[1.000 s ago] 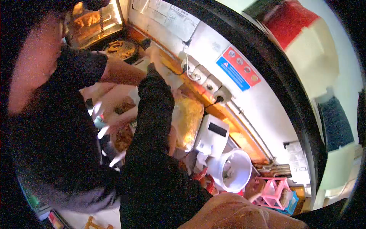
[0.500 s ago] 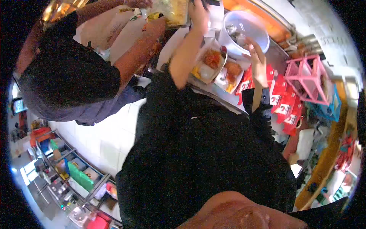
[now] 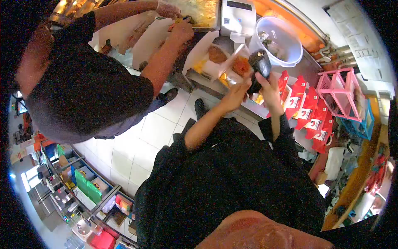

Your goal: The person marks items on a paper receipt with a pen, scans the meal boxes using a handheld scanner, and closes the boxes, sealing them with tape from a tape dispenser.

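A shiny black oblong object (image 3: 260, 66) is held tilted above the counter's food boxes; its exact kind is unclear. My right hand (image 3: 270, 89) grips its lower right side, thumb along it. From the left, my left hand (image 3: 236, 96) has its bent fingers closed at the object's lower end, partly hidden. Just beyond the hands stands an open white box (image 3: 199, 52) with a brown fried piece and yellow food. Beside it, another box holds an orange-brown fried piece (image 3: 240, 65), partly covered by my hands. A translucent round tub (image 3: 295, 50) with crumpled wrappers stands behind the black object.
Several red-and-white cartons (image 3: 304, 112) line the counter at right, near a pink rack (image 3: 340, 89) and a blue basket (image 3: 360, 120). A white machine (image 3: 238, 16) stands at the back. At left, a co-worker in a dark shirt (image 3: 91, 87) works over food with gloved hands.
My left hand has come back from the far counter, down and right, to meet my right hand. The black object is now between them. The co-worker's hands have shifted, and the view has moved.
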A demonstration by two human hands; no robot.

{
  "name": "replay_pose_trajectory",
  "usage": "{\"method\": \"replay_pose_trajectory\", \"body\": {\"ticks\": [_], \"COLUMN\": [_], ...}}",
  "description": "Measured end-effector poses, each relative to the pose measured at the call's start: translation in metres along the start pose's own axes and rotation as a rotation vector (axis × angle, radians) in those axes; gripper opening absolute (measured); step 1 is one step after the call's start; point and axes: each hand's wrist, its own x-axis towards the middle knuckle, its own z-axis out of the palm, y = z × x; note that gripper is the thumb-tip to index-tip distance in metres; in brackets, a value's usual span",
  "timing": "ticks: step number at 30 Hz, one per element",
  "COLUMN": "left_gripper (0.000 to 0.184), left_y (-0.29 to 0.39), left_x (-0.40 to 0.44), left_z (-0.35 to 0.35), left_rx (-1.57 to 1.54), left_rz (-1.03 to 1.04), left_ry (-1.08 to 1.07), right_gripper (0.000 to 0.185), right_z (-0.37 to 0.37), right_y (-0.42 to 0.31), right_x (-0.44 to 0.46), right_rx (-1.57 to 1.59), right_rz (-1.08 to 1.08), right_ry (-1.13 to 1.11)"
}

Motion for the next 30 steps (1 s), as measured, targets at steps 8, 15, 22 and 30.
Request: {"method": "replay_pose_trajectory", "body": {"ticks": [8,15,22,30], "left_gripper": [0.033,0.031,0.029,0.027], "left_y": [-0.026,0.074,0.161,0.138], "left_x": [-0.082,0.046,0.181,0.15], "left_z": [-0.139,-0.307,-0.404,-0.398], "left_rx": [0.37,0.736,0.873,0.857], "left_rz": [-0.135,0.213,0.289,0.309], "left_ry": [0.513,0.871,0.994,0.93], "right_gripper": [0.046,0.033,0.042,0.041], "right_z": [0.087,0.155,0.149,0.143], "right_y": [-0.009,0.157,0.15,0.117], "right_x": [0.176,0.243,0.235,0.212], "right_rx": [-1.322,-1.564,-1.44,-1.37], "right_rz": [-0.308,-0.223,-0.037,0.169], "right_ry": [-0.609,-0.761,-0.836,-0.738]}}
